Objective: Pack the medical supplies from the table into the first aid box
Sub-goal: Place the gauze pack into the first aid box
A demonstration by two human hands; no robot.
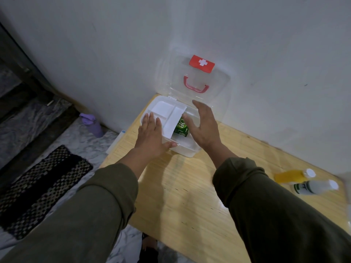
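The left hand lies flat, fingers spread, on the white tray inside the first aid box. The right hand hovers open beside a green packet (partly hidden). Two bottles lie on the bench.

White first aid box, centre frame, clear lid with red handle and red label bearing white cross. White divided tray inside; green carton with white lettering under it. Table pale yellow wood grain. Right edge: yellow bottle with white cap, white bottle with green print. Sleeves olive green. Left: lilac bottle, black-and-beige checked mat, grey marbled floor. Wall grey-white.
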